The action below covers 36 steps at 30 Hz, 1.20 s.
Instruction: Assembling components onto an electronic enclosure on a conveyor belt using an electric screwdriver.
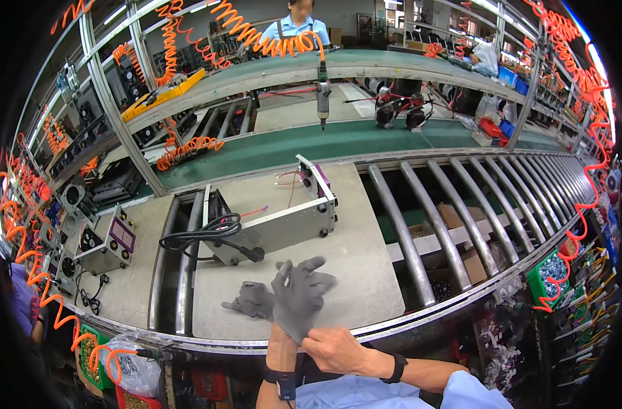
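Observation:
A grey work glove (pixel 304 290) covers my left hand (pixel 301 296), which is raised over the board with its fingers spread and slightly blurred. My bare right hand (pixel 335 349) pinches the glove's cuff at the left wrist. A second grey glove (pixel 251 300) lies crumpled on the board (pixel 365 300), just left of my gloved hand. Beyond my hands stands an open metal equipment case (pixel 277 228) with small dark feet on its near side. A coiled black power cord (pixel 205 235) with a plug hangs over its left end, and thin wires show inside.
Bare metal rollers (pixel 420 225) run off to the right. Another case (pixel 106 242) sits on a board at the left. A screwdriver (pixel 323 99) hangs from an orange coiled hose over the green belt (pixel 270 146). Parts bins (pixel 553 276) flank the line. A person (pixel 297 27) is across it.

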Available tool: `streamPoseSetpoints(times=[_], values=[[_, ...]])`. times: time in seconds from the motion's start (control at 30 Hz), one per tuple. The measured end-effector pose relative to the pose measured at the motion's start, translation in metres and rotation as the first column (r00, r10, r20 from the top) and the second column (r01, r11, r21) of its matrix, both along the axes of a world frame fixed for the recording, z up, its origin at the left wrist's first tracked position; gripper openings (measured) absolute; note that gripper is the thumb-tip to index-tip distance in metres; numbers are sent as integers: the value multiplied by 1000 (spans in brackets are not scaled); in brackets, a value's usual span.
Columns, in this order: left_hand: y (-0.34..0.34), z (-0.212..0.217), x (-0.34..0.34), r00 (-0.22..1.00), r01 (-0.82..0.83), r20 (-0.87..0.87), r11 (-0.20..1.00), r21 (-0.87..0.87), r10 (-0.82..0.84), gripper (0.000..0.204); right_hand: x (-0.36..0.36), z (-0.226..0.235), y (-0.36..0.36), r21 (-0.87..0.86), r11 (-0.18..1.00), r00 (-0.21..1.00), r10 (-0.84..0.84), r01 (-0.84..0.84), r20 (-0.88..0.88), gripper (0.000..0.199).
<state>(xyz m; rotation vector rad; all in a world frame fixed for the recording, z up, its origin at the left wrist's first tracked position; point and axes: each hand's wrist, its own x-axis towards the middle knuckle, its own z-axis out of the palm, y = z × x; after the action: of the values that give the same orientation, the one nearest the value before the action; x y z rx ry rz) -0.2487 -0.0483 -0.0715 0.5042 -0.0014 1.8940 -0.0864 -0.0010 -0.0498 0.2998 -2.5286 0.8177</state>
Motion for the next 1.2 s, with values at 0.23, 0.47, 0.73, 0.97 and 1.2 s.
streamPoseSetpoints(times=[0.23,0.47,0.73,0.97,1.2], values=[[-8,3,15,866,47,497,999,25,-53,39,10,-8,3,-60,998,999,15,-12,49,10],[-1,26,25,909,-326,-395,818,-474,133,41,8,-15,1,-86,996,996,-3,11,86,9],[-15,19,39,-848,-516,-383,413,750,-365,43,-9,-20,48,-667,612,864,-494,425,97,52],[-18,-5,11,-920,19,183,427,904,-348,45,-15,-23,69,-669,556,821,-551,493,147,28],[-32,-18,35,-513,-836,-834,338,432,-202,36,-9,-6,42,-495,747,834,-547,444,-75,42]])
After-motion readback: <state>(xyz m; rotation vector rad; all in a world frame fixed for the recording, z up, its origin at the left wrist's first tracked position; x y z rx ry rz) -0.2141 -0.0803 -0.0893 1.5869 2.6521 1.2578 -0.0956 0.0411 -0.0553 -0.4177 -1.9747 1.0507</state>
